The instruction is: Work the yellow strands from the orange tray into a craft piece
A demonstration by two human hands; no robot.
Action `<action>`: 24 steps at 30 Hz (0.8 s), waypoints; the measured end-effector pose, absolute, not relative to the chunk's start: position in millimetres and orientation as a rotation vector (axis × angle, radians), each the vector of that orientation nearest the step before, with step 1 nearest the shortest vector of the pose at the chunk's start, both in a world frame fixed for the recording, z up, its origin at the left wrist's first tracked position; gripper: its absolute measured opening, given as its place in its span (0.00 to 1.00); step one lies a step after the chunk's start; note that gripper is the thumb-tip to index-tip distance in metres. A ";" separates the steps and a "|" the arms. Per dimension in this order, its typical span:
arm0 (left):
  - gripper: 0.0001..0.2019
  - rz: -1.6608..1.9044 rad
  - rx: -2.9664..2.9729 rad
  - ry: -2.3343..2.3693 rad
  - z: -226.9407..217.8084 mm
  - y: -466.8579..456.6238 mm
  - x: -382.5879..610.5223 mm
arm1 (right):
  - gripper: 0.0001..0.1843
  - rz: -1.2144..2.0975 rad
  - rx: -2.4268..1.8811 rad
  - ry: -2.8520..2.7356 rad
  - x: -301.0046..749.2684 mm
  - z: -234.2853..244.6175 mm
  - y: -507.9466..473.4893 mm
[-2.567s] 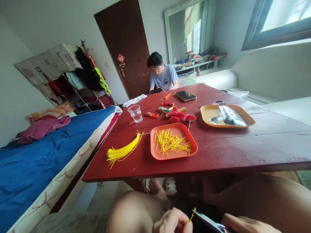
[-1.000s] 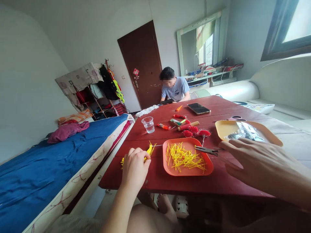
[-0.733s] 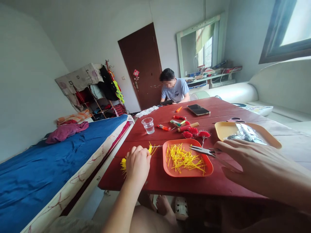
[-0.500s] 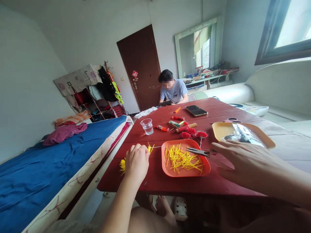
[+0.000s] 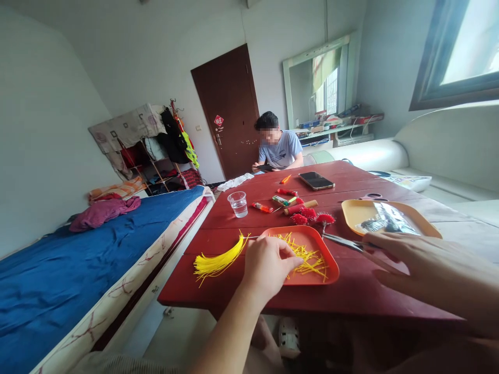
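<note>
My left hand (image 5: 268, 266) reaches over the near rim of the orange tray (image 5: 326, 255), its fingertips pinched together on the short yellow strips (image 5: 310, 257) piled there. Just left of the tray, a bundle of long yellow strips (image 5: 218, 259) lies on the red table (image 5: 351, 296). My right hand (image 5: 424, 265) hovers at the right of the tray. It grips small metal scissors (image 5: 345, 241), whose blades point left over the tray's far corner.
Beyond the tray lie red pompom flowers (image 5: 312, 215), lighters (image 5: 262, 208), a cup of water (image 5: 238, 203), a phone (image 5: 316, 181) and a yellow tray (image 5: 353, 210) with plastic bags. A person (image 5: 277, 148) sits at the far end. A blue bed (image 5: 78, 270) runs along the left.
My left hand has left the long yellow bundle and moved right into the orange tray. The right hand with the scissors has drifted slightly right. Earlier both hands were below the table edge.
</note>
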State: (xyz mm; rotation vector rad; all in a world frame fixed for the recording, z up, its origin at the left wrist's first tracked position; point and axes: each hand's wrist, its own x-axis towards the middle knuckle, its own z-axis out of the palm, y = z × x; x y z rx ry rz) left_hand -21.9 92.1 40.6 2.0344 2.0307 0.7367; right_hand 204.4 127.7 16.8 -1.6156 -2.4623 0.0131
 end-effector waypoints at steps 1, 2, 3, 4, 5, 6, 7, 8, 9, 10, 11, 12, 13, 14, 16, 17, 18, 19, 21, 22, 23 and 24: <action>0.08 0.722 2.064 2.054 43.4 92.9 -27.4 | 0.18 0.034 -1.645 -2.477 209.7 14.0 128.9; 0.09 0.718 2.090 2.089 46.8 93.2 -34.6 | 0.18 0.054 -1.666 -2.501 214.1 11.2 129.6; 0.09 0.718 2.110 2.139 50.2 92.9 -43.2 | 0.19 0.058 -1.677 -2.515 217.4 8.4 129.8; 0.07 0.715 2.125 2.200 53.3 91.7 -52.8 | 0.20 0.051 -1.683 -2.519 219.6 6.0 129.7; 0.05 0.700 2.132 2.284 55.7 89.6 -62.5 | 0.21 0.033 -1.680 -2.509 220.6 3.8 129.3; 0.05 0.665 2.130 2.379 57.1 86.8 -71.6 | 0.22 0.025 -1.676 -2.490 220.6 1.9 128.9; 0.04 0.608 2.128 2.458 57.3 83.6 -79.4 | 0.23 0.034 -1.673 -2.479 219.7 0.2 128.5; 0.05 0.544 2.127 2.521 56.3 80.3 -85.3 | 0.23 0.049 -1.655 -2.473 218.3 -1.5 128.2; 0.04 0.483 2.127 2.574 54.4 77.3 -89.1 | 0.23 0.066 -1.616 -2.478 216.6 -3.4 128.1; 0.04 0.426 2.130 2.613 51.8 75.0 -90.9 | 0.23 0.078 -1.584 -2.483 215.1 -5.4 128.1; 0.04 0.378 2.132 2.645 48.9 73.7 -91.1 | 0.23 0.076 -1.556 -2.481 213.8 -7.5 128.2; 0.04 0.337 2.132 2.669 46.1 73.4 -90.2 | 0.23 0.066 -1.540 -2.470 213.0 -9.7 128.3; 0.05 0.304 2.130 2.687 43.6 74.0 -88.7 | 0.23 0.051 -1.529 -2.451 212.6 -11.7 128.3; 0.05 0.281 2.125 2.702 41.7 75.3 -87.1 | 0.24 0.046 -1.522 -2.432 212.5 -13.2 128.0; 0.06 0.261 2.107 2.720 39.6 78.7 -84.8 | 0.25 0.064 -1.518 -2.402 212.8 -14.7 126.7; 0.07 0.263 2.099 2.721 39.2 80.4 -84.4 | 0.26 0.070 -1.512 -2.391 212.9 -15.1 125.7; 0.07 0.271 2.091 2.716 39.0 81.9 -84.4 | 0.27 0.066 -1.506 -2.382 213.2 -15.5 124.7; 0.07 0.284 2.084 2.704 38.8 83.2 -84.9 | 0.27 0.050 -1.493 -2.375 213.6 -16.4 124.1; 0.07 0.326 2.072 2.657 38.0 85.6 -87.0 | 0.28 -0.006 -1.449 -2.357 216.0 -20.9 124.6; 0.07 0.362 2.062 2.628 37.6 86.6 -88.7 | 0.29 -0.034 -1.430 -2.341 218.3 -24.5 125.9; 0.07 0.412 2.047 2.596 37.3 87.5 -90.7 | 0.30 -0.061 -1.420 -2.315 221.2 -28.7 127.5; 0.07 0.478 2.026 2.559 37.6 87.9 -92.9 | 0.30 -0.090 -1.409 -2.294 224.7 -32.8 129.1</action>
